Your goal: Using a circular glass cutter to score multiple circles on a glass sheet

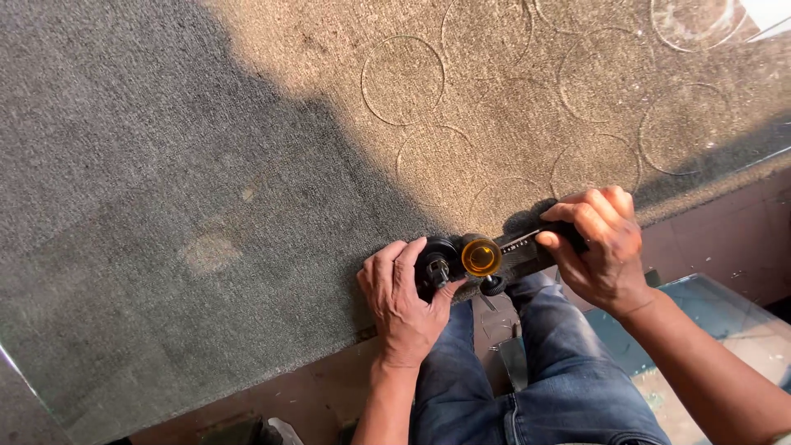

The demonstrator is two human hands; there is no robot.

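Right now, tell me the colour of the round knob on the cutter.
Translucent amber-yellow knob, seen in the head view.
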